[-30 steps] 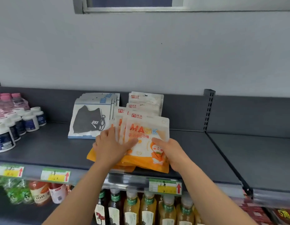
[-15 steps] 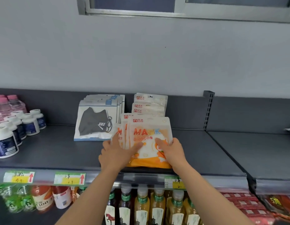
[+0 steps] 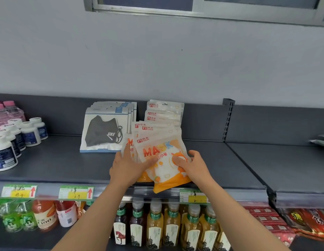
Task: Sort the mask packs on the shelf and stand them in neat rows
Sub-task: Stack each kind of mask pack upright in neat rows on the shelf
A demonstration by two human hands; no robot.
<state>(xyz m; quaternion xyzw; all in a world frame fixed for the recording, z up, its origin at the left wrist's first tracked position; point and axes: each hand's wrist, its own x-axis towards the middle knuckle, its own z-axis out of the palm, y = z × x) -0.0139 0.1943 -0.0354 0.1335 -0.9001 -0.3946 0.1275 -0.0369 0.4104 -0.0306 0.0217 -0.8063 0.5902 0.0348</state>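
Orange mask pack tilted, pinched between left hand, right hand

The orange-and-white pack under my hands reads "MASK" in big letters, with a red logo and "风米" at its top. The packs behind it carry the same "风米" mark. The black mask pack shows "JIKE". A shelf price tag reads "6.9". An orange bottle below says "100".
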